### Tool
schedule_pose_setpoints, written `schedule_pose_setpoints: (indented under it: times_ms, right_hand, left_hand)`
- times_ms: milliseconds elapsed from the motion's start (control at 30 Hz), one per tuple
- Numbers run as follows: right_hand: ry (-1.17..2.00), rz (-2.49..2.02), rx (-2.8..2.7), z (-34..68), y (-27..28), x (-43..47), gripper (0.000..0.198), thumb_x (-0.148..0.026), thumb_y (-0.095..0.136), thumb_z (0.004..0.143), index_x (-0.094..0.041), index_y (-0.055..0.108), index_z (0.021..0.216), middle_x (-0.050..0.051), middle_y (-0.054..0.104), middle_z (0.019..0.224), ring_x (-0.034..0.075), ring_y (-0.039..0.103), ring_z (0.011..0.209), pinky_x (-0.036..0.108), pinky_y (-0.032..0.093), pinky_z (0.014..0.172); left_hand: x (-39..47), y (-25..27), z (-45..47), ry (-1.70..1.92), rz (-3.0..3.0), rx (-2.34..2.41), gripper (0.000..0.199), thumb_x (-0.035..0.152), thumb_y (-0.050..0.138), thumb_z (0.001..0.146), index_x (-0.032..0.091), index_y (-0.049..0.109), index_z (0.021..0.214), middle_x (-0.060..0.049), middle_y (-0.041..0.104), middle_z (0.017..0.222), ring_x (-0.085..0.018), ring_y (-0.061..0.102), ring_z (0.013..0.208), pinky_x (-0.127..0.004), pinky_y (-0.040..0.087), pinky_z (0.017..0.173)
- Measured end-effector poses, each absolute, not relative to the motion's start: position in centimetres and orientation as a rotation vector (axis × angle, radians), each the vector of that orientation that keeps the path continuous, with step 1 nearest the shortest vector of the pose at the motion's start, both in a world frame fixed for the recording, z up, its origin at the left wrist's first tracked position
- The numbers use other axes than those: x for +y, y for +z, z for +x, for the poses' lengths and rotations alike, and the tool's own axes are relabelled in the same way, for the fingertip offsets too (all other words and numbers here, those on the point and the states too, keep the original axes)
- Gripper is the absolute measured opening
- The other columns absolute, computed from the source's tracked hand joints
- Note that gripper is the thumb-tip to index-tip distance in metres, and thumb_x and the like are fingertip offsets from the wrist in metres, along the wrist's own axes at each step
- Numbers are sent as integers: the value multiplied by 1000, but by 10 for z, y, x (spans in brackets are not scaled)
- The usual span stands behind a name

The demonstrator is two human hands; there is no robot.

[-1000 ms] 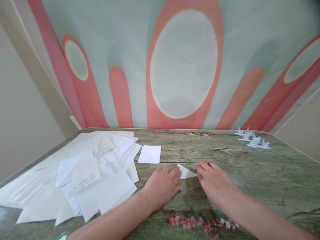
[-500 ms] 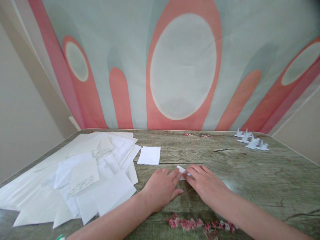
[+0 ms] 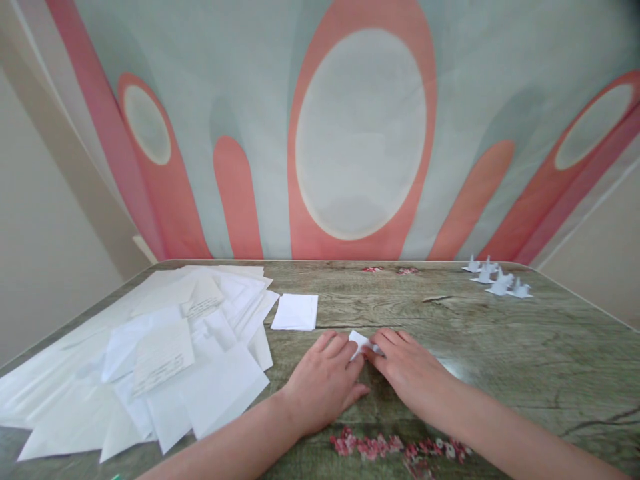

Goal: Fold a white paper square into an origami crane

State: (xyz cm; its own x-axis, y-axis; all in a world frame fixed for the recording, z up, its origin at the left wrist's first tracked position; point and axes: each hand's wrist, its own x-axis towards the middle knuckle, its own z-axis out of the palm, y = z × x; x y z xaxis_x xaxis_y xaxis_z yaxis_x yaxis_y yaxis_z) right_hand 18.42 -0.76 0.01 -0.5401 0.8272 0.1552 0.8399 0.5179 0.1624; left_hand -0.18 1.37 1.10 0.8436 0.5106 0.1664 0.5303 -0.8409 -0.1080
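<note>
A small folded piece of white paper [image 3: 359, 338] lies on the wooden-topped table, between my two hands and partly under their fingers. My left hand [image 3: 327, 380] rests on its left side, fingertips bent onto the paper and thumb stretched out on the table. From the right, my right hand [image 3: 406, 367] grips the paper's other side, its thumb and fingers closed around the edge. The fingers cover much of the paper, so its full shape is hidden.
A stack of square white papers [image 3: 295, 312] lies beyond my left hand. Many loose white sheets [image 3: 225, 387] spread over the table's left side. Several folded paper cranes [image 3: 500, 283] stand at the far right. Behind the table [image 3: 525, 360] hangs a patterned cloth [image 3: 270, 87].
My left fingers have shifted slightly and curl more over the folded paper. My right hand keeps its hold. The whole view has drifted a little.
</note>
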Motion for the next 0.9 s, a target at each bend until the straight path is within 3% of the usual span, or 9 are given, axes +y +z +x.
schedule_pose_setpoints:
  times_ms: [567,900]
  right_hand:
    - [-350,-1440,-2680,186,-2,-6,20,-21,59,83,-18,62,102,5,60,91,22,51,89,34,37,73]
    - [-349,-1432,-2665,186,1,-7,17,-20,54,86,-17,63,100,7,61,91,21,51,89,34,36,75]
  left_hand:
    - [14,12,-2,-223,-2881,-857,46,50,50,83,17,53,116,-8,57,102,-24,46,106,-42,23,100]
    - [4,23,-4,-102,-2770,-983,43,52,56,77,14,67,94,-9,63,100,-26,44,113,-39,25,101]
